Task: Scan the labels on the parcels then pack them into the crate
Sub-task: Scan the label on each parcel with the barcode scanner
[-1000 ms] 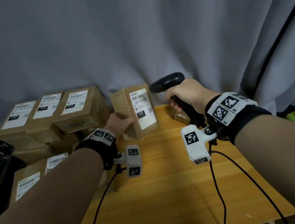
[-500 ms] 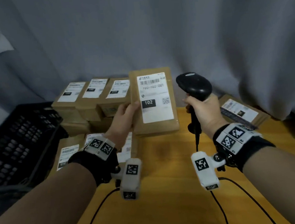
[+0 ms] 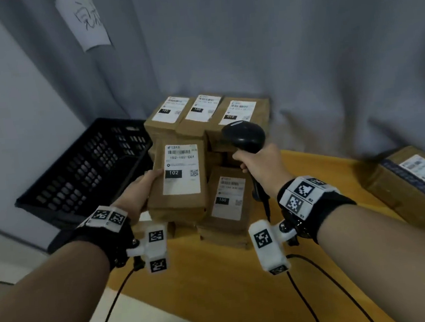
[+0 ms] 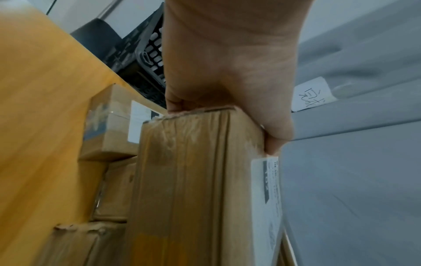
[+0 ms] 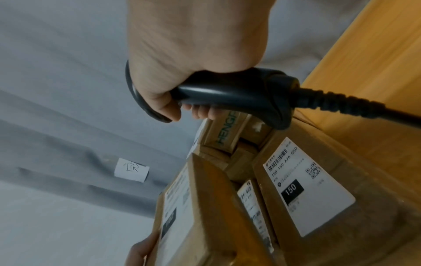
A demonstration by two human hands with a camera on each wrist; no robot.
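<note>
Above the near-left corner of the yellow wood surface: parcel 102, a brown cardboard box held up off the pile, white label facing the camera, barcode on top and "102" in a black block lower down. Left hand gripping its left edge, thumb on the label face, fingers wrapped round the back; clearer from the left wrist view, palm clamped over the box end. Right hand curled tight around the handle of a black barcode scanner, head of it sitting at about 2 o'clock from the held parcel and just beside it, cable trailing off the handle past the wrist. Can't tell if any finger is on the trigger.

Directly behind, at 12 o'clock: stack of more brown parcels, three labelled tops in a row. Right below the scanner hand, another parcel with a "150" label, lying on the pile. Way over at 3 o'clock, a lone box near the surface edge. At 9 to 10 o'clock, off the surface: black plastic crate with slotted walls, tilted in view, inside hard to make out. Grey curtain as backdrop, with a paper note stuck on it, handwritten, not readable.
</note>
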